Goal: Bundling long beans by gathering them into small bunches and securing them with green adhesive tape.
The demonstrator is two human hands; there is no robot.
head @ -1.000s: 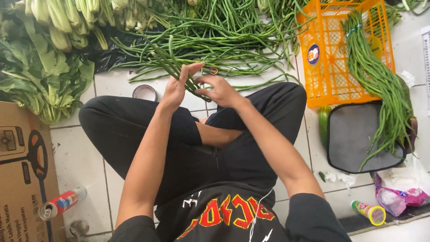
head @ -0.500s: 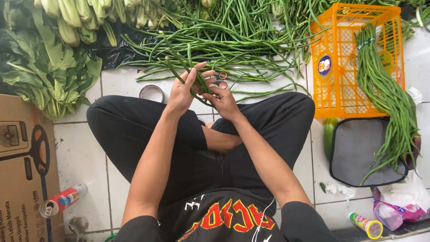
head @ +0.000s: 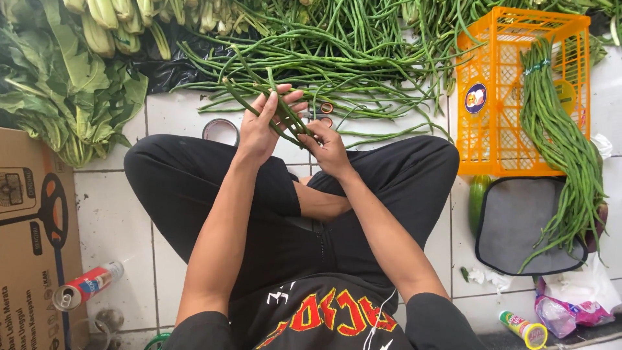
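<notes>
I sit cross-legged on white floor tiles in black trousers. My left hand (head: 265,126) grips a small bunch of long green beans (head: 256,97) that slants up to the left. My right hand (head: 329,146) closes on the lower end of the same bunch, just right of the left hand. Beyond both hands lies a large loose pile of long beans (head: 337,58). A roll of tape (head: 220,129) rests on the tile left of my left hand, and a pair of scissors (head: 324,113) lies just behind my right hand.
Leafy greens (head: 58,97) spread at the left, above a cardboard box (head: 29,240). An orange plastic crate (head: 512,97) stands at the right with a tied bean bundle (head: 557,136) draped over it onto a grey mat (head: 525,227). A can (head: 84,285) lies lower left.
Both hands have worked the bean bunch; my left hand's fingers have spread slightly around it, and the view has shifted a little to the right.
</notes>
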